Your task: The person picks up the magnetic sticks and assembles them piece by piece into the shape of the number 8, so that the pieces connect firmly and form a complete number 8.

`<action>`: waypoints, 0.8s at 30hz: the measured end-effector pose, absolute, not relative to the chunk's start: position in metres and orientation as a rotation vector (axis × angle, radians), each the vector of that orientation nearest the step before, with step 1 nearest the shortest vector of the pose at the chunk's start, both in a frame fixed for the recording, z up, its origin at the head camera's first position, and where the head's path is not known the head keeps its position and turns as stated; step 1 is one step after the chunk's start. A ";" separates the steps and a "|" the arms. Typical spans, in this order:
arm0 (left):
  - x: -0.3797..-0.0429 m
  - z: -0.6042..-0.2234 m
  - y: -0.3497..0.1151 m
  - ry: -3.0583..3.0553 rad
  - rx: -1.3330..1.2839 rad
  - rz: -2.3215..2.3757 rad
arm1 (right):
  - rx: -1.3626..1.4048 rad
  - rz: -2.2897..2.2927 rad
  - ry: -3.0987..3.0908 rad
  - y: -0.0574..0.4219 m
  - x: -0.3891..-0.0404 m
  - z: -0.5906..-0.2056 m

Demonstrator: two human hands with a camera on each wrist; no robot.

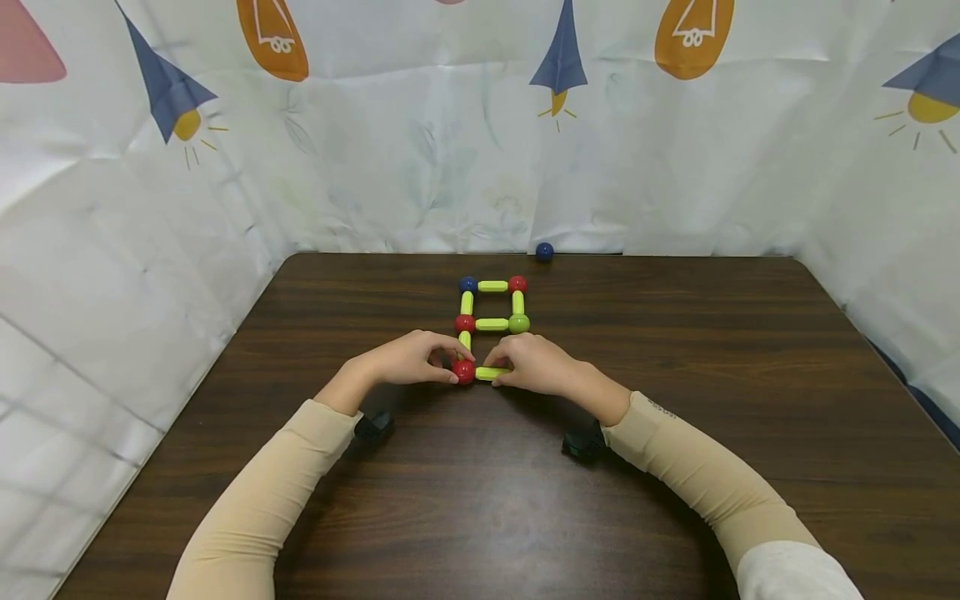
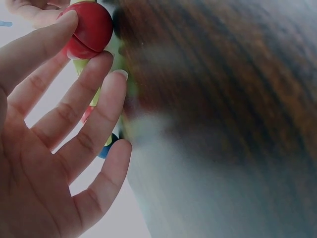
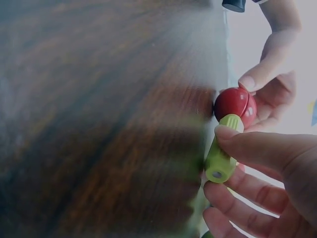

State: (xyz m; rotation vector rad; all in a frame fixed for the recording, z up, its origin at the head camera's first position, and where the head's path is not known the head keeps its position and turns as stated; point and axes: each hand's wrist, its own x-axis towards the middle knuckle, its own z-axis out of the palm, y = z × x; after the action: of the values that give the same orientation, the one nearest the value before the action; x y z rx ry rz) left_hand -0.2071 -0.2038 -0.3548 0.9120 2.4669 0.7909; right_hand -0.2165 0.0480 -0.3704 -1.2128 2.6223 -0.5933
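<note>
On the table lies a frame of yellow-green building rods and balls. Its square has a blue ball (image 1: 468,285), a red ball (image 1: 517,285), another red ball (image 1: 465,323) and a green ball (image 1: 519,323) at the corners. A rod (image 1: 465,340) runs from the square's near left corner toward me to a nearer red ball (image 1: 464,371). My left hand (image 1: 408,358) pinches this ball between thumb and fingers. My right hand (image 1: 546,365) pinches a yellow-green rod (image 3: 221,157), one end against that ball; its free end shows a small grey disc.
A loose blue ball (image 1: 544,251) sits at the far edge of the brown wooden table (image 1: 675,333). Behind and beside the table hangs a white printed curtain (image 1: 360,167). Dark wrist cameras (image 1: 583,446) hang under both wrists, close over the table.
</note>
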 end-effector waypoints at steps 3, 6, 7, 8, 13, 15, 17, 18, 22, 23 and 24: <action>-0.208 -0.356 -0.204 2.474 0.915 0.785 | -1.225 -0.598 2.625 0.048 -0.217 -0.372; -0.209 -0.358 -0.204 2.477 0.909 0.780 | -1.232 -0.599 2.630 0.048 -0.216 -0.372; -0.209 -0.358 -0.204 2.477 0.905 0.780 | -1.237 -0.595 2.631 0.048 -0.216 -0.372; -0.209 -0.358 -0.204 2.479 0.902 0.777 | -1.243 -0.590 2.633 0.048 -0.215 -0.372; -0.208 -0.356 -0.204 2.482 0.892 0.768 | -1.258 -0.552 2.642 0.047 -0.214 -0.370; -0.207 -0.355 -0.203 2.487 0.886 0.764 | -1.252 -0.545 2.644 0.048 -0.214 -0.370; -0.206 -0.354 -0.203 2.497 0.882 0.754 | -1.242 -0.543 2.643 0.050 -0.214 -0.369; -0.205 -0.354 -0.202 2.504 0.880 0.746 | -1.239 -0.545 2.639 0.051 -0.214 -0.369; -0.203 -0.352 -0.200 2.571 0.883 0.673 | -1.236 -0.570 2.619 0.060 -0.215 -0.365; -0.202 -0.351 -0.199 2.596 0.890 0.649 | -1.235 -0.579 2.615 0.063 -0.215 -0.363; -0.201 -0.350 -0.198 2.623 0.898 0.625 | -1.232 -0.585 2.615 0.067 -0.215 -0.362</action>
State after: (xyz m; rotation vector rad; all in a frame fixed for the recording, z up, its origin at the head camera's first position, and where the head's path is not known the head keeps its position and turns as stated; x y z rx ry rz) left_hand -0.2014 -0.1984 -0.3500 0.8978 2.6229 0.6252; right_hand -0.2151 0.0669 -0.3617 -1.2321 2.6149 -0.5854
